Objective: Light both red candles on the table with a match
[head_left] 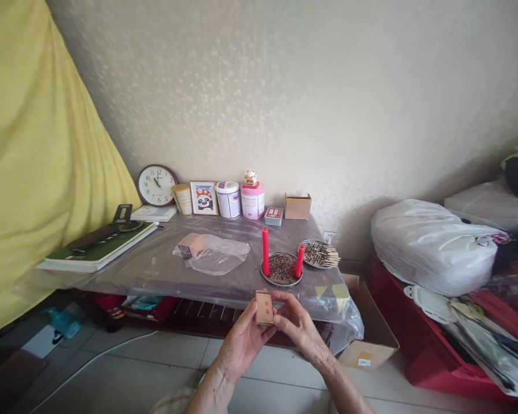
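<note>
A small brown cardboard matchbox (264, 309) with red characters on its face is in front of the table's near edge. My left hand (247, 335) is closed around its left side and underside, thumb along the edge. On the other side, my right hand (297, 322) pinches the box at its right edge, with the index finger near the upper end. Beyond my hands, two red candles, a taller one (265, 251) and a shorter one (300, 261), stand upright on a round metal plate (284, 283) covered in dark bits.
A second plate (314, 264) holds thin sticks. A clear plastic bag (218, 256) with small brown boxes lies mid-table. Along the wall stand a clock (157, 185), a framed panda picture (204, 198) and tubs (228, 201). An open carton (366, 339) is on the floor at right.
</note>
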`<action>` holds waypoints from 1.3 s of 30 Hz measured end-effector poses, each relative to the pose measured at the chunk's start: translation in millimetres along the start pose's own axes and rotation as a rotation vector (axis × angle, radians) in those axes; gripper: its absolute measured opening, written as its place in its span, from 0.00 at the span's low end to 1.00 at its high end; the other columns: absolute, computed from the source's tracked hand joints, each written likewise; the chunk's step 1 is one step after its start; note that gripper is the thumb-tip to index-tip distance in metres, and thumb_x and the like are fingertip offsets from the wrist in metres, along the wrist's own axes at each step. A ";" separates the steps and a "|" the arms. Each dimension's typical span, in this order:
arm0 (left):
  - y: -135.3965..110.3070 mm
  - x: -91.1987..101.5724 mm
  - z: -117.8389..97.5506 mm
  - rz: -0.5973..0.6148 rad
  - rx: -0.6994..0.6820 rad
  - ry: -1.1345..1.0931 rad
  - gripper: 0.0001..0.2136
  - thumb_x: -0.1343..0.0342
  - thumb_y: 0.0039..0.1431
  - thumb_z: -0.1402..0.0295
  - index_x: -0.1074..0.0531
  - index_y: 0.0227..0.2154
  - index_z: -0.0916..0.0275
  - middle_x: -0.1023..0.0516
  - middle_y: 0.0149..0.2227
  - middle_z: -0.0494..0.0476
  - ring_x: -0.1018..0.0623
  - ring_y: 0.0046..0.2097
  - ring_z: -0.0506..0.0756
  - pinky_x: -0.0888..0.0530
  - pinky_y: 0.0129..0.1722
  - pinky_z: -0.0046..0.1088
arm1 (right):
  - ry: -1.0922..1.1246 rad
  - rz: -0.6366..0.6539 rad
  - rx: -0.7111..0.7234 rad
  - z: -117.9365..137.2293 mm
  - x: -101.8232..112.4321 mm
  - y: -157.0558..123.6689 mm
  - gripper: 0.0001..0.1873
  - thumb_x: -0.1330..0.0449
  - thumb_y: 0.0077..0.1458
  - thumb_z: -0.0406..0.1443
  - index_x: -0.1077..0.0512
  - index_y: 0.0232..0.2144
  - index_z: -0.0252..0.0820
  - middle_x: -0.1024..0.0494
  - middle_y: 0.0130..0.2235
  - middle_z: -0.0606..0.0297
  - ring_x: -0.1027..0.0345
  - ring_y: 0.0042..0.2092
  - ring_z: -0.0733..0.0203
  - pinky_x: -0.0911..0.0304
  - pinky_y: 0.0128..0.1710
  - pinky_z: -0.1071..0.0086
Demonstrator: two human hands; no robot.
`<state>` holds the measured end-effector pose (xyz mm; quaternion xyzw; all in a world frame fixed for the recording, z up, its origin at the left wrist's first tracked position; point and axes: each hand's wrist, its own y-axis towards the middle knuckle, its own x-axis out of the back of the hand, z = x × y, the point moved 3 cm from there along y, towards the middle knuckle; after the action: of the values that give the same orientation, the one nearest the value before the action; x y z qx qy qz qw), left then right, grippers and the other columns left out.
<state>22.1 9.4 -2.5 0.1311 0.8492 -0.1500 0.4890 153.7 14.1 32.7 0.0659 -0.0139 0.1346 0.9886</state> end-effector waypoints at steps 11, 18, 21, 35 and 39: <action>-3.7 -2.1 18.0 0.003 0.215 0.050 0.15 0.53 0.64 0.64 0.26 0.38 0.70 0.20 0.30 0.60 0.22 0.29 0.50 0.26 0.29 0.26 | 0.347 -0.165 -0.150 -11.7 11.3 5.4 0.16 0.33 0.45 0.46 0.30 0.26 0.41 0.26 0.26 0.70 0.37 0.22 0.70 0.39 0.25 0.73; -4.8 -1.3 21.3 0.008 0.252 0.015 0.15 0.52 0.64 0.63 0.27 0.39 0.71 0.20 0.31 0.61 0.22 0.30 0.51 0.26 0.28 0.26 | 0.293 -0.211 -0.138 -11.6 18.2 6.1 0.17 0.32 0.44 0.47 0.29 0.25 0.40 0.27 0.23 0.71 0.36 0.23 0.69 0.38 0.27 0.73; -4.5 -0.7 22.0 0.011 0.260 0.012 0.15 0.52 0.63 0.62 0.27 0.39 0.70 0.20 0.31 0.61 0.22 0.30 0.51 0.26 0.28 0.25 | 0.260 -0.236 -0.122 -15.8 22.0 9.2 0.18 0.32 0.43 0.48 0.29 0.25 0.40 0.28 0.23 0.71 0.36 0.24 0.69 0.37 0.29 0.72; -3.5 -1.3 16.5 -0.018 0.248 0.064 0.12 0.52 0.60 0.68 0.26 0.35 0.71 0.23 0.27 0.60 0.28 0.23 0.48 0.35 0.23 0.23 | -0.083 -0.077 -0.039 -8.7 28.2 5.4 0.12 0.39 0.51 0.44 0.27 0.28 0.40 0.27 0.25 0.70 0.34 0.28 0.66 0.36 0.32 0.71; -2.8 -0.7 15.0 -0.039 0.149 0.156 0.13 0.52 0.60 0.66 0.28 0.40 0.69 0.22 0.27 0.61 0.29 0.21 0.48 0.38 0.21 0.24 | -0.209 -0.073 -0.031 -7.6 27.6 5.1 0.09 0.40 0.52 0.41 0.27 0.29 0.40 0.25 0.28 0.68 0.33 0.30 0.64 0.37 0.33 0.70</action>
<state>33.3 1.1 -8.7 0.1619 0.8735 -0.2115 0.4074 179.0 27.3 27.1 0.0650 -0.1166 0.0905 0.9869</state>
